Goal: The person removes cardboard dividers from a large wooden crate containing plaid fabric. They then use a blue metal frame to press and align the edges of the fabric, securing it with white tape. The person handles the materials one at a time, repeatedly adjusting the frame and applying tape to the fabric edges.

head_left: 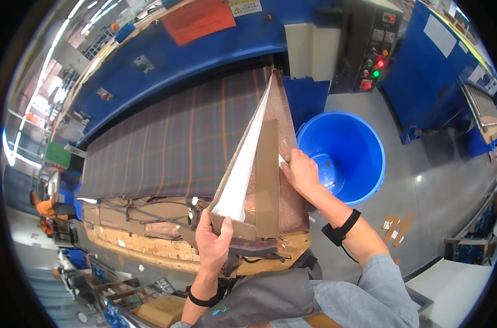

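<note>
Far L of frame: person in orange (48, 208), in bkgd. Upper L to top ctr: blue machine (194, 60) w/ red sheet (199, 22) on its front. Below it, L of ctr, plaid cloth (172, 136) lies flat, its lwr edge above dark cords (161, 220). Wood table (144, 256) edge runs along the lwr L & ctr.

Lwr ctr: L hand (214, 243), dark band (205, 299) on wrist, pinches the btm corner of the white flap (238, 191), thumb on top. Flap is mid-frame, just R of the cloth: a long narrow triangle, brown edge on its L, tip pointing up twd top ctr. Just R of it, brown strip (267, 180) stands near vertical in frame, over a shiny pinkish layer (293, 205).

R of strip: R hand (303, 172), fingers drawn in, pinching a small white bit (282, 160); dark band on that forearm too. Blue bucket (369, 150) is just R of this hand, ctr R. Upper R: control box (363, 46), red & green lights lit. Lwr R: brown scraps (396, 228) on floor (423, 191).
</note>
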Demonstrator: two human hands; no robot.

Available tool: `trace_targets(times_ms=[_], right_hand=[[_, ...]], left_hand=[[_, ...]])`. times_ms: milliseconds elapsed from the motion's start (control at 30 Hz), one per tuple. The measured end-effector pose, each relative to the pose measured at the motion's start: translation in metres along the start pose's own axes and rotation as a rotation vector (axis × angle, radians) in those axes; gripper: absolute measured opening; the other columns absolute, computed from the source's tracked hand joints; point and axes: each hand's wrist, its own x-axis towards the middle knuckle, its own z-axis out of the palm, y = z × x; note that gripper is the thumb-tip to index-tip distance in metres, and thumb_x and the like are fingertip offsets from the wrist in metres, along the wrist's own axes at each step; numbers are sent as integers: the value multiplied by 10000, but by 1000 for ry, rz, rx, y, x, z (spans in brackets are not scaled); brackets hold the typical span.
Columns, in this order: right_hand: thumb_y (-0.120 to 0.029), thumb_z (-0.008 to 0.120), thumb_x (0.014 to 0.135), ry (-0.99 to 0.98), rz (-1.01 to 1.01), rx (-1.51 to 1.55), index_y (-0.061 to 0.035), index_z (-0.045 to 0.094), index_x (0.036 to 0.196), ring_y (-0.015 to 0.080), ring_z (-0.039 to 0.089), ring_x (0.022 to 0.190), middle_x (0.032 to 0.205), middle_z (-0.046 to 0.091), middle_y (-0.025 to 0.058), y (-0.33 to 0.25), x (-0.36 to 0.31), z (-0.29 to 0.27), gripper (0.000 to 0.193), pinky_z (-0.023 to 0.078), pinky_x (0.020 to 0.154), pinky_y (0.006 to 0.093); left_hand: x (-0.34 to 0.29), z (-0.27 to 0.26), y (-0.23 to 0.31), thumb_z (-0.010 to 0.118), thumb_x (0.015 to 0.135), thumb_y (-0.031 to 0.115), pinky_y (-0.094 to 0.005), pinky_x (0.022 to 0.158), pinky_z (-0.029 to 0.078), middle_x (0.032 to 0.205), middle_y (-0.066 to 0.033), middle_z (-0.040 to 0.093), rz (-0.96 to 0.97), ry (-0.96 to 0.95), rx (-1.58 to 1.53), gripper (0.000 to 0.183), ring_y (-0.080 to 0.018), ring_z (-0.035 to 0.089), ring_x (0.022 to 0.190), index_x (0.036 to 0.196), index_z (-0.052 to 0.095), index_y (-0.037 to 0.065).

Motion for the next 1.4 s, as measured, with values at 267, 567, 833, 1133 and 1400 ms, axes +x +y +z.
trace_targets(times_ms=[267,567,833,1133,1400], right_hand=[[-225,693,901,33,-71,-62,24,638,1027,425,690,950,1026,693,235,9,5,5,284,542,833,530],[-266,698,891,304,277,32,-28,657,1047,408,722,915,948,738,218,91,33,-33,287,556,812,514],[-408,672,941,196,556,352,-12,634,1220,403,722,968,1063,719,257,122,48,-32,486,561,850,493],[-276,692,937,280,39,119,-28,629,1084,423,660,1066,1149,684,237,34,20,-7,295,502,871,516],[-297,690,928,67,159,167,-12,727,1004,422,704,953,962,736,228,22,117,1,297,546,813,508]], left_hand=[[1,1,-1,617,967,26,-249,768,474,941,-1,638,11,-36,53,176,-69,540,851,1141,617,-2],[2,-1,-1,636,969,42,-252,775,480,946,0,641,-11,-11,16,175,-69,544,858,1137,626,-6],[3,1,-1,631,961,37,-258,784,484,952,-9,657,-11,-37,33,185,-71,553,863,1139,625,-12],[2,1,4,642,935,40,-276,763,483,913,-22,650,-21,-39,55,164,-89,545,834,1089,617,-13],[1,3,5,664,899,48,-318,701,476,833,-70,601,40,-66,174,167,-157,532,743,1047,604,0]])
